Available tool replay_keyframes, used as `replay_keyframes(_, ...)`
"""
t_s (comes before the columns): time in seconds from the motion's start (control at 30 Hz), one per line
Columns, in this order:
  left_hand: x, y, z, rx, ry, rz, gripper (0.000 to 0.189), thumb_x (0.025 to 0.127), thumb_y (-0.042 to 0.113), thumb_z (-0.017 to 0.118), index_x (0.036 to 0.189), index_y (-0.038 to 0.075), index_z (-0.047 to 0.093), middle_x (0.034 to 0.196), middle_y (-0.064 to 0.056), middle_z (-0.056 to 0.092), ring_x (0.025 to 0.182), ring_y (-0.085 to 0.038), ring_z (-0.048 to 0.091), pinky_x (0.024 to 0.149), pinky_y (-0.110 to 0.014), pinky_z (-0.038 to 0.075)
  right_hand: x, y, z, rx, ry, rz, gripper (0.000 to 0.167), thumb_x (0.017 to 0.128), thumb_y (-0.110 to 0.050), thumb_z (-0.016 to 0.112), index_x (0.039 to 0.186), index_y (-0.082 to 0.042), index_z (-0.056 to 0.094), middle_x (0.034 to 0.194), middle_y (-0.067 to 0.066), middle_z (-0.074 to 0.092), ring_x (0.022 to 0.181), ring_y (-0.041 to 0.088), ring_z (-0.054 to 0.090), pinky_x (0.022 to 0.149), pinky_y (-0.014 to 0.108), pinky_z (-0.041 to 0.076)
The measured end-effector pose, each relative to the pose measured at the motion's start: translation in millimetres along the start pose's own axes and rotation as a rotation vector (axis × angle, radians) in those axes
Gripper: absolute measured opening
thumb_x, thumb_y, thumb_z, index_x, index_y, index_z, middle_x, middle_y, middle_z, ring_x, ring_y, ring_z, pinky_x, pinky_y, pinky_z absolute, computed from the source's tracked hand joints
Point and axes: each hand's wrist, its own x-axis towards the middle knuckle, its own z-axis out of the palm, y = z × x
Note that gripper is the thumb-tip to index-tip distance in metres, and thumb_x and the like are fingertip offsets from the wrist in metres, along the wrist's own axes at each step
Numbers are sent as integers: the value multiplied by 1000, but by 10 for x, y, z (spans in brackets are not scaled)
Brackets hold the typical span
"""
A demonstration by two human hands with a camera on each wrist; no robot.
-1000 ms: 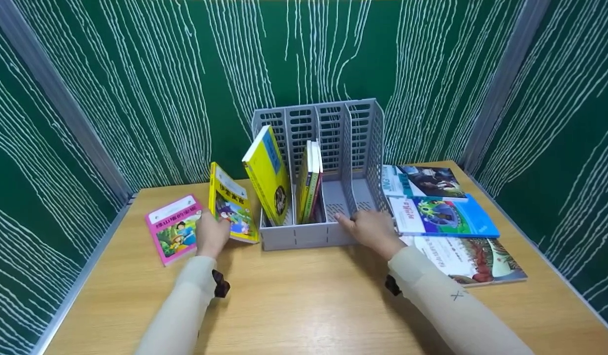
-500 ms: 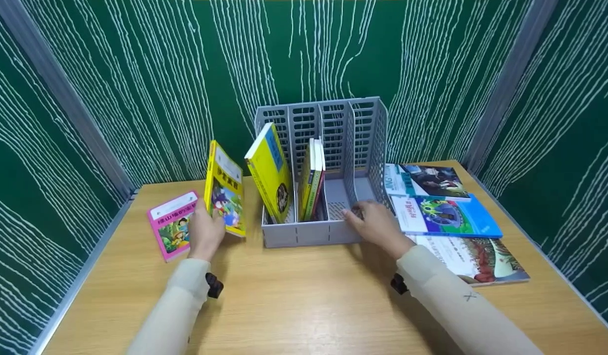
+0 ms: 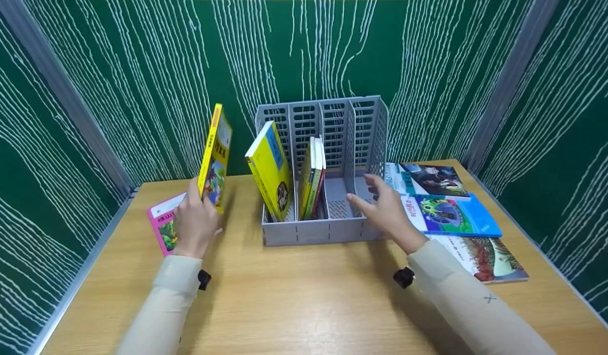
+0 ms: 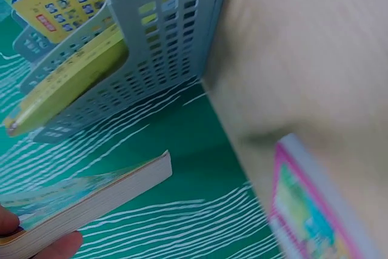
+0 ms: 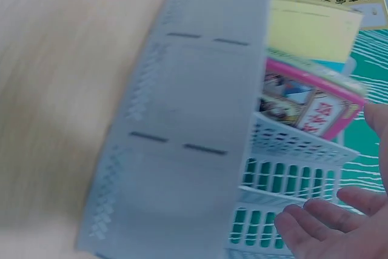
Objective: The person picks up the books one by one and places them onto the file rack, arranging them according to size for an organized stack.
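My left hand (image 3: 195,222) pinches a yellow picture book (image 3: 216,158) by its lower part, holding it nearly upright above the table. Fingertips (image 4: 65,245) and the book's page edge (image 4: 103,204) show in the left wrist view. Below and behind this hand lies a pink-edged book (image 3: 163,217), partly covered by it. The right hand (image 3: 390,212) is over the front right of a grey book rack (image 3: 309,234), thumb and fingers spread, holding nothing. In the rack, a thick yellow book (image 3: 269,172) leans in the leftmost slot, and several thinner books (image 3: 312,180) stand in the second.
Right of the rack several books lie flat: a dark-covered one (image 3: 434,181) at the back, a blue one (image 3: 452,215), and a white and red one (image 3: 491,259) in front. A green wall (image 3: 161,74) with white lines stands behind the wooden table (image 3: 294,301).
The left hand has lifted the yellow picture book off the table, moved left and turned it more upright and edge-on. My right hand has let go of the rack's front edge and risen.
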Motion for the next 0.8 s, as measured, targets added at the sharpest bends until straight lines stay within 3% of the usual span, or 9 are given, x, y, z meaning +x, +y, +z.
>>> replay_keyframes(0.27,3,176,-130,148,185,359,43,101,-3,70,142,-5,57,127,-28,76,100,-46,80,78,-53,69,-87,-265,-98,173,27,-36,76,104,-27,77,164,-3,38,162,24,52,148,42,55,124,53,47)
replay_keyframes(0.47,11,357,-171,266,339,595,38,100,-6,69,136,-7,59,122,-29,76,70,-40,76,58,-42,65,-200,-475,-145,309,-6,-89,75,102,-21,79,163,-3,39,158,21,55,144,37,60,121,51,50)
replay_keyframes(0.67,-25,548,-135,297,453,782,37,95,-9,71,130,-7,61,123,-26,77,82,-40,81,50,-36,60,-324,-664,-175,386,-54,-118,73,103,-18,77,164,-4,39,159,17,57,142,33,63,116,41,55)
replay_keyframes(0.8,-64,668,-75,341,496,884,37,93,-6,74,128,-5,62,120,-23,79,90,-37,83,45,-31,55,-392,-769,-188,434,-70,-143,72,103,-14,76,164,-4,39,159,17,58,140,33,65,111,31,56)
